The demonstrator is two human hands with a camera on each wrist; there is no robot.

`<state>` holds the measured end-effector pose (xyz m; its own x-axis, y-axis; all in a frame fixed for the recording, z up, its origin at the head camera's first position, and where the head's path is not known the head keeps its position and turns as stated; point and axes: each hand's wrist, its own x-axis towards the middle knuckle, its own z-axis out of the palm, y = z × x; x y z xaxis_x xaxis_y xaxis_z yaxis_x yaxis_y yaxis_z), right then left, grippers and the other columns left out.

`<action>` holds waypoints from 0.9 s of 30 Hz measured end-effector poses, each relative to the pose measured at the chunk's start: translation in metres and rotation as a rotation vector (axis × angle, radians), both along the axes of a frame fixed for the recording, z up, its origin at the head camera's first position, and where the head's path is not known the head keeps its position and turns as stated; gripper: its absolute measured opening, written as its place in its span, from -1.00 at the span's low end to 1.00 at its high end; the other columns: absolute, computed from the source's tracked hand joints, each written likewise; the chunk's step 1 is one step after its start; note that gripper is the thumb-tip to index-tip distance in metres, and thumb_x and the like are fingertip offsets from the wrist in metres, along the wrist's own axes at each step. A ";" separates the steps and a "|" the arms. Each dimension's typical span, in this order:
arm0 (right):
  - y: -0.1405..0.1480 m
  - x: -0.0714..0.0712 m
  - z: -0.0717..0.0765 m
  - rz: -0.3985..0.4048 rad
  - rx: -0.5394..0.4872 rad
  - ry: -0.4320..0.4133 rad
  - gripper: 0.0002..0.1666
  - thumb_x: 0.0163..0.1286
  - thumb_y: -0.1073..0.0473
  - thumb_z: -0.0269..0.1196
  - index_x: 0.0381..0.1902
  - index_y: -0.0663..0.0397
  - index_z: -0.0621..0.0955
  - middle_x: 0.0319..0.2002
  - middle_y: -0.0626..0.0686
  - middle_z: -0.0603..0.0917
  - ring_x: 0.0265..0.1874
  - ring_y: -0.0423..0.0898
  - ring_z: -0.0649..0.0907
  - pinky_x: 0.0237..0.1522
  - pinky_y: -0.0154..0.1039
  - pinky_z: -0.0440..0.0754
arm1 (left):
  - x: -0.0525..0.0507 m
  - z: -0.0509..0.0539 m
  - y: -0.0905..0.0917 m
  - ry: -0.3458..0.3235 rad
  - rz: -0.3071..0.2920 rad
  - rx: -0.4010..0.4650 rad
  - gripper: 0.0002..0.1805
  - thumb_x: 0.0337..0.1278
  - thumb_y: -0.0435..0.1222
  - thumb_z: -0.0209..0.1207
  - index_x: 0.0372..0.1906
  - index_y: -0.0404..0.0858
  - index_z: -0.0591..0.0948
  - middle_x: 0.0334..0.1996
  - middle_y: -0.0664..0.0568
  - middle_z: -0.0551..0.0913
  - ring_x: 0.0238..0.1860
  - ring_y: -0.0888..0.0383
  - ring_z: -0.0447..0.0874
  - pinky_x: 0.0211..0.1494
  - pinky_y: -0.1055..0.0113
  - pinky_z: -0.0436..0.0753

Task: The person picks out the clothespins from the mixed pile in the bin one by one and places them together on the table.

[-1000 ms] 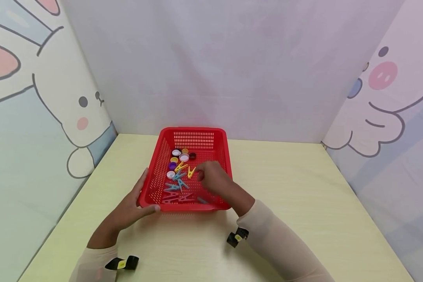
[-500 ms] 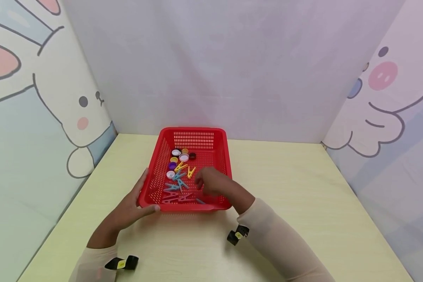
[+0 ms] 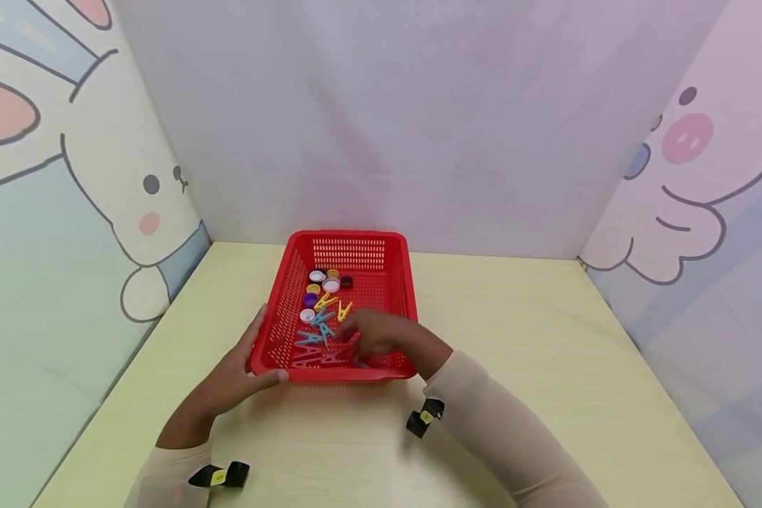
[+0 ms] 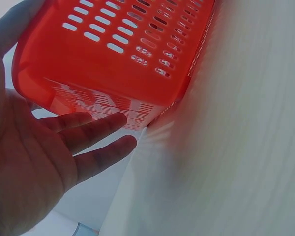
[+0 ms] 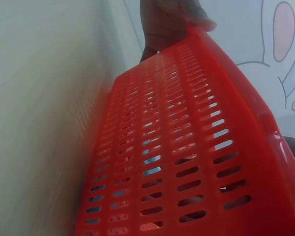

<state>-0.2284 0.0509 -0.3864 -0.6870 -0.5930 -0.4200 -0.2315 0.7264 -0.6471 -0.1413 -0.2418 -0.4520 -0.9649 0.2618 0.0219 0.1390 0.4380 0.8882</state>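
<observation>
Left hand (image 3: 231, 377) spread at red basket (image 3: 336, 375)'s near-left corner, thumb on rim, same as before. Right hand (image 3: 373, 334) inside basket, shifted from mid-basket toward near wall, beside pink clips (image 3: 307, 356); fingertips hidden, can't tell grip. Caps (image 3: 331, 285) unmoved, basket's far-left half.

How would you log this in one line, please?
left hand: touching corner of red basket | right hand: inside, near clothespins | its grip: unclear

This is a screened tabletop booth, though the tight views cannot tell in what sort of room: a pale yellow wood-grained tabletop (image 3: 514, 317) meets a creased lilac-grey backdrop (image 3: 381, 127) between pastel side panels (image 3: 44, 282) bearing a white cartoon rabbit (image 3: 114, 159) and a pink-snouted cartoon pig (image 3: 727, 185).
</observation>
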 end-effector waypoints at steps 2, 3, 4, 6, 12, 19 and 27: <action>0.000 -0.001 -0.002 0.013 0.005 -0.002 -0.23 0.18 0.43 0.56 0.39 0.00 0.70 0.28 0.09 0.70 0.28 0.05 0.60 0.08 0.02 0.89 | 0.000 0.000 0.000 0.003 -0.001 -0.005 0.45 0.17 -0.06 0.57 0.82 0.13 -0.32 0.70 -0.32 0.12 0.52 -0.43 0.37 0.02 0.12 0.91; 0.000 -0.002 -0.003 0.018 0.005 -0.005 -0.22 0.19 0.43 0.56 0.39 0.00 0.70 0.28 0.09 0.70 0.28 0.05 0.60 0.08 0.03 0.89 | 0.000 0.000 0.000 0.004 -0.002 -0.005 0.45 0.17 -0.06 0.56 0.82 0.13 -0.32 0.70 -0.32 0.12 0.52 -0.43 0.37 0.02 0.12 0.91; 0.000 -0.002 -0.003 0.022 0.006 -0.007 -0.22 0.19 0.43 0.55 0.40 -0.01 0.70 0.27 0.08 0.70 0.27 0.04 0.60 0.08 0.02 0.89 | 0.000 0.000 0.000 0.004 -0.003 -0.005 0.45 0.17 -0.06 0.56 0.82 0.13 -0.32 0.69 -0.32 0.13 0.52 -0.42 0.38 0.02 0.12 0.91; -0.001 -0.003 -0.004 0.028 0.007 -0.012 -0.21 0.19 0.43 0.55 0.41 -0.01 0.70 0.27 0.08 0.71 0.26 0.04 0.60 0.08 0.02 0.89 | 0.000 0.001 0.001 0.007 -0.005 -0.004 0.44 0.17 -0.06 0.56 0.82 0.12 -0.32 0.69 -0.32 0.13 0.52 -0.42 0.38 0.02 0.12 0.91; -0.001 -0.003 -0.004 0.069 0.025 -0.019 -0.18 0.20 0.44 0.54 0.44 0.01 0.67 0.27 0.10 0.73 0.24 0.05 0.65 0.11 0.02 0.88 | 0.002 0.004 0.002 0.016 -0.017 -0.003 0.43 0.20 -0.08 0.55 0.82 0.08 -0.32 0.67 -0.33 0.16 0.49 -0.40 0.41 0.01 0.13 0.91; -0.001 -0.005 -0.008 0.113 0.044 -0.014 -0.25 0.28 0.44 0.49 0.43 0.03 0.67 0.23 0.07 0.75 0.19 0.00 0.69 0.16 -0.02 0.86 | 0.002 0.005 0.002 0.024 -0.028 0.010 0.43 0.20 -0.11 0.55 0.82 0.09 -0.32 0.68 -0.32 0.14 0.50 -0.41 0.40 0.02 0.13 0.91; 0.001 -0.001 -0.005 0.008 -0.011 0.005 -0.24 0.23 0.34 0.58 0.42 0.05 0.67 0.16 0.07 0.77 0.13 0.00 0.70 0.12 0.00 0.88 | 0.002 0.003 0.003 0.019 -0.020 0.001 0.43 0.20 -0.08 0.55 0.82 0.08 -0.32 0.68 -0.32 0.15 0.51 -0.41 0.37 0.02 0.13 0.91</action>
<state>-0.2298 0.0519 -0.3917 -0.6841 -0.6034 -0.4098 -0.2406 0.7171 -0.6542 -0.1392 -0.2392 -0.4489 -0.9589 0.2807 0.0409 0.1648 0.4337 0.8859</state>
